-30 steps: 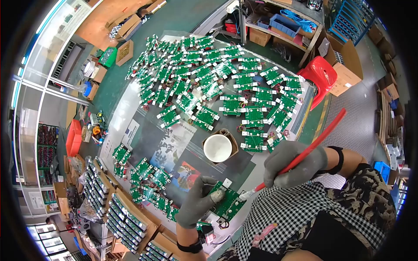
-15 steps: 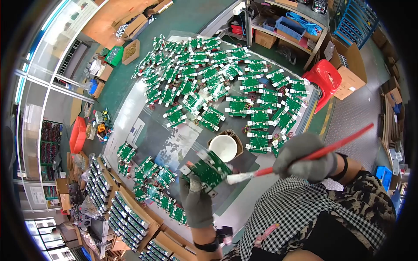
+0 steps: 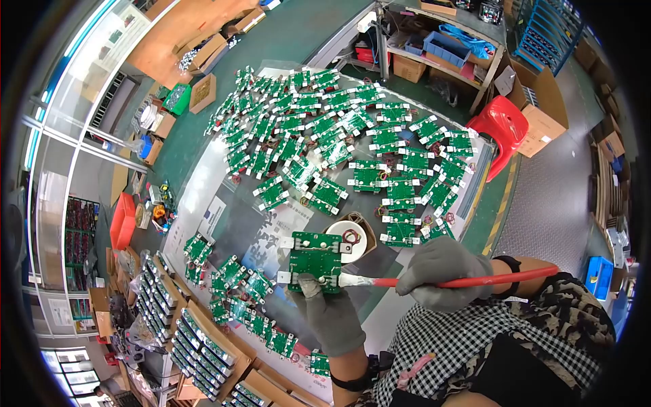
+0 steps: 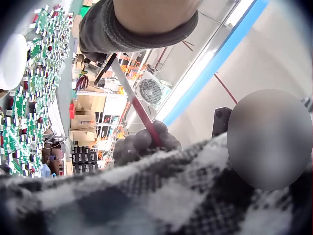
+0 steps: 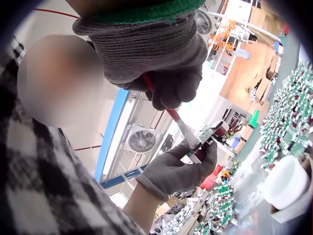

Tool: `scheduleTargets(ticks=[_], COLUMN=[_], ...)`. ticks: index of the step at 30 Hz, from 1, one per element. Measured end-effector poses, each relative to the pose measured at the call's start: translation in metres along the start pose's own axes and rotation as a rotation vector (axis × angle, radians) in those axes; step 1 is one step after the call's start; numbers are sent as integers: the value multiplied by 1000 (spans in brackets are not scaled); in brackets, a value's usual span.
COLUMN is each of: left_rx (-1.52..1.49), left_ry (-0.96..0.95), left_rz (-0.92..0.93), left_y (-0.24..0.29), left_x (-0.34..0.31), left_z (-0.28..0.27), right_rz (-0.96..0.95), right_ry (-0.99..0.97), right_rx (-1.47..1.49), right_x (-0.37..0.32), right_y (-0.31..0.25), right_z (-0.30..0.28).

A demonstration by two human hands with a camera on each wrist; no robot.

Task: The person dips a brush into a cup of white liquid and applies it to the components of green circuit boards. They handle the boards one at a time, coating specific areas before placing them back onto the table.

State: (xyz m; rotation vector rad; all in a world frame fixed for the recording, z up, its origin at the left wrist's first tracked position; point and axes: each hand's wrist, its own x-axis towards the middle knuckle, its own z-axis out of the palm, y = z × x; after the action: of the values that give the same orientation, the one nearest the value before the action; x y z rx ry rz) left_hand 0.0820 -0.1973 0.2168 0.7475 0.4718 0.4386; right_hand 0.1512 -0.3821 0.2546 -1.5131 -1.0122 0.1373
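A green circuit board [image 3: 315,261] with white corner tabs is held up by the gloved left hand [image 3: 332,319], whose thumb lies on its lower edge. The gloved right hand [image 3: 444,271] grips a red-handled brush [image 3: 502,279], and the pale brush tip touches the board's lower right corner. Behind the board stands a white bowl [image 3: 358,251], partly covered by it. In the right wrist view, the left hand [image 5: 178,171] pinches the board [image 5: 205,139] from below, and the right hand [image 5: 156,63] curls round the brush [image 5: 173,115].
Many green boards [image 3: 325,193] cover the table's far part, with another cluster [image 3: 230,273] at the left. A red stool [image 3: 503,129] stands past the right edge. Trays of parts [image 3: 196,349] line the lower left, and a white fan [image 5: 142,138] hangs behind.
The left hand has lifted the board from the table and turned it to face the head camera. The brush has swung nearly level, and its tip has stayed by the board.
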Motion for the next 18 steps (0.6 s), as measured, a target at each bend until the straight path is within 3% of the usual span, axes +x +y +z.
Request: scheduleTargets(ticks=[5,8,10,15,17,18], left_rx=[35,10,17,-26,99,303], left_ry=[-21,-6,16,39,44,70], left_rz=[9,13,14,22,33,75], left_y=[-1,-2,0,3,4,5], left_x=[1,-1,-1,-1,-1,-4], left_z=[-11,-5,-6,-6,-14,-11], right_rz=[46,-64,76,103,145,122], right_ry=[-85,-14,-86,-46,-31,0], right_rx=[38,-28,10,15,-1,-28], right_x=[-1,4,0,4,5,6], right_y=[-3,-4,1,-8,-8,-5], right_z=[-8,-4,0,-17,-21,-21])
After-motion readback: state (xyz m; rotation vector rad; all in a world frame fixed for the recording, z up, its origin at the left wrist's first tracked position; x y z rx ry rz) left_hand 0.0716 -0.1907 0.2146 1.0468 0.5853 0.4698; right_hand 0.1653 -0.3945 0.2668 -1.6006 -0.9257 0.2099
